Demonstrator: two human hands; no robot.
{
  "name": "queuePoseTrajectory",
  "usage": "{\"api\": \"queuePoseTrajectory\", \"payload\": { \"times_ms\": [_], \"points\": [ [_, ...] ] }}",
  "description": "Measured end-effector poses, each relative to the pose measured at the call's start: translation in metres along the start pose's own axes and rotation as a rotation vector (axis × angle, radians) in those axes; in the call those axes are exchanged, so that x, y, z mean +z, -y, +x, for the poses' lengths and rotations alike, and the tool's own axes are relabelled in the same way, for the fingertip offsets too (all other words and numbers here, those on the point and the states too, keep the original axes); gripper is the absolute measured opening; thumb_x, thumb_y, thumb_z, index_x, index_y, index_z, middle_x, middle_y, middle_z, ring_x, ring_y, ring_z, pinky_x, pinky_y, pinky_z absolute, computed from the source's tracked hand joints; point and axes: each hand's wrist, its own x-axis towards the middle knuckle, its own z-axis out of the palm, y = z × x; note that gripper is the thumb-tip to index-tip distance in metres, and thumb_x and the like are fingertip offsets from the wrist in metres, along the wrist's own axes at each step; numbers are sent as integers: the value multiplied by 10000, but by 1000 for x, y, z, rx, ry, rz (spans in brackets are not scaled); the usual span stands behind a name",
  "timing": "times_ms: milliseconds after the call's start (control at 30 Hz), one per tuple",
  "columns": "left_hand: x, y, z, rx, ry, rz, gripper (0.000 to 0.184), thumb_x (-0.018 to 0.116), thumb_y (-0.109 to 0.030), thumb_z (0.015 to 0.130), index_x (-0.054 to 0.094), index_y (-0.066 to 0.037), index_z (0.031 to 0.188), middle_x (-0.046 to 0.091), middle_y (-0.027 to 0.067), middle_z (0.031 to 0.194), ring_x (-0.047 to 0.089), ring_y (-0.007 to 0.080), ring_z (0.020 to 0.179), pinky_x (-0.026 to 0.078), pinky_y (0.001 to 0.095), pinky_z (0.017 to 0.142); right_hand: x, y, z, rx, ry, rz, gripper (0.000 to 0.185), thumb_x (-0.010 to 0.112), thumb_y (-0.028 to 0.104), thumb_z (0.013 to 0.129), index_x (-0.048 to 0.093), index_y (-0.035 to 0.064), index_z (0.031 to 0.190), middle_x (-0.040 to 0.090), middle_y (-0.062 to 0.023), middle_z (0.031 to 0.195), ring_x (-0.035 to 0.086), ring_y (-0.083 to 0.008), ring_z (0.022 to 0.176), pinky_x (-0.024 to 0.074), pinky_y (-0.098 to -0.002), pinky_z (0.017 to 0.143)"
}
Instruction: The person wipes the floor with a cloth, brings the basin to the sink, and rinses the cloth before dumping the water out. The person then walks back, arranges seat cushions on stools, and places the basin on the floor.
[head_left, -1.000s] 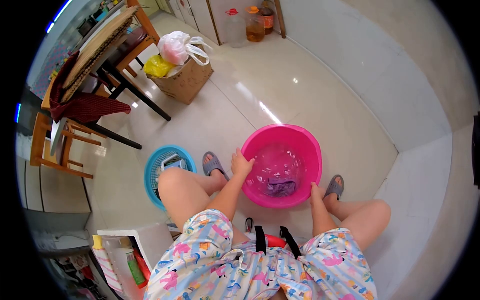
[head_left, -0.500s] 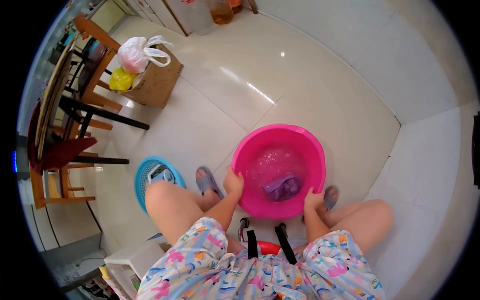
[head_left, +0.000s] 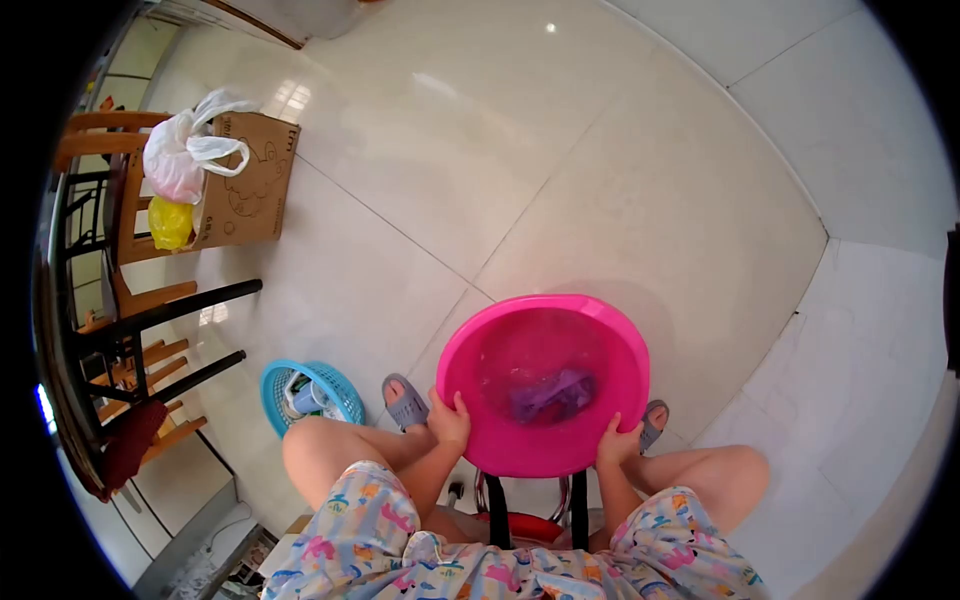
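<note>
A pink basin [head_left: 530, 450] is in front of me, between my feet, with water in its far part. In the water lies a wet, crumpled purple cloth [head_left: 552, 397]. My left hand [head_left: 450, 420] grips the basin's left rim, thumb up along the outside. On the near right, my right hand [head_left: 618, 442] is closed on the rim, its fingers partly hidden. The basin looks tilted away from me, its near side raised. Whether its bottom touches the floor is hidden.
A blue plastic basket [head_left: 345, 397] with small items stands by my left foot. Farther left are a cardboard box [head_left: 255, 180] with a white plastic bag [head_left: 178, 160], a yellow bag [head_left: 170, 222] and wooden chairs. A red seat [head_left: 525, 527] is under me. Tiled wall runs along the right.
The basin has tipped away from me, its near edge coming up, and the water has shifted to the far side. Both hands stay on the rim. My view has also shifted.
</note>
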Motion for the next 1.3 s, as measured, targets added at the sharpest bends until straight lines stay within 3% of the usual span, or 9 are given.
{"api": "queuePoseTrajectory", "payload": {
  "times_ms": [367, 467, 600, 767, 933, 1000, 1100, 1200, 1300],
  "points": [
    [-5, -4, 4, -101, 110, -1, 352, 612, -275, 872, 418, -69, 1083, 634, 261, 795, 607, 481, 757, 479, 542, 645, 0, -2, 3, -15, 77, -10, 401, 642, 270, 863, 504, -41, 1076, 646, -251, 931, 629, -416, 881, 499, -439, 764],
    [-10, -3, 11, -104, 173, -3, 342, 649, -240, 850, 437, -57, 1046, 637, 262, 834, 608, 473, 808, 484, 517, 693, 0, -16, 7, -113, 93, 10, 389, 656, 275, 853, 537, -40, 1048, 653, -224, 891, 627, -418, 860, 491, -448, 769],
    [-39, -11, 17, -106, 294, -31, 317, 675, -206, 826, 494, -42, 1028, 645, 256, 878, 617, 442, 870, 492, 476, 747, -22, 0, 22, -34, 248, 59, 314, 673, 230, 846, 590, -39, 987, 660, -202, 912, 641, -359, 834, 489, -415, 765],
    [-136, -47, -6, -102, 224, -186, 267, 691, -101, 775, 605, -33, 1019, 666, 206, 904, 648, 364, 892, 495, 420, 775, -117, 108, 26, -137, 290, -61, 248, 688, 155, 800, 619, -38, 939, 669, -186, 876, 649, -323, 824, 488, -413, 747],
    [-292, -120, -59, -77, 154, -373, 223, 677, -69, 760, 636, -3, 968, 671, 182, 892, 654, 315, 830, 496, 383, 783, -255, 187, 18, -140, 451, 217, 196, 642, 87, 755, 631, -25, 916, 669, -143, 822, 644, -246, 764, 498, -373, 718],
    [-362, -167, -72, -12, 89, -401, 216, 662, -52, 759, 629, 19, 960, 678, 150, 860, 655, 254, 802, 498, 355, 757, -289, 214, 21, -322, 436, 344, 180, 624, 73, 720, 632, -25, 871, 663, -119, 775, 632, -214, 719, 501, -355, 683],
    [-439, -200, -93, -128, 92, -650, 207, 642, -37, 758, 624, 33, 952, 681, 120, 879, 641, 180, 815, 495, 317, 745, -395, 327, 19, -245, 557, 247, 226, 641, 115, 686, 632, -10, 874, 663, -144, 788, 643, -271, 741, 496, -380, 692],
    [-526, -249, -111, -78, 44, -701, 190, 608, -18, 765, 623, 33, 948, 684, 97, 864, 641, 175, 769, 499, 313, 713, -465, 409, 25, -360, 621, 370, 193, 649, 83, 665, 637, -29, 821, 648, -85, 712, 605, -161, 649, 483, -322, 608],
    [-594, -282, -115, -114, -11, -799, 201, 612, -19, 761, 623, 31, 956, 684, 91, 856, 639, 163, 754, 498, 298, 700, -511, 485, 26, -458, 663, 320, 196, 652, 83, 662, 644, -28, 824, 646, -77, 702, 587, -136, 626, 469, -302, 581]
  ]
}}
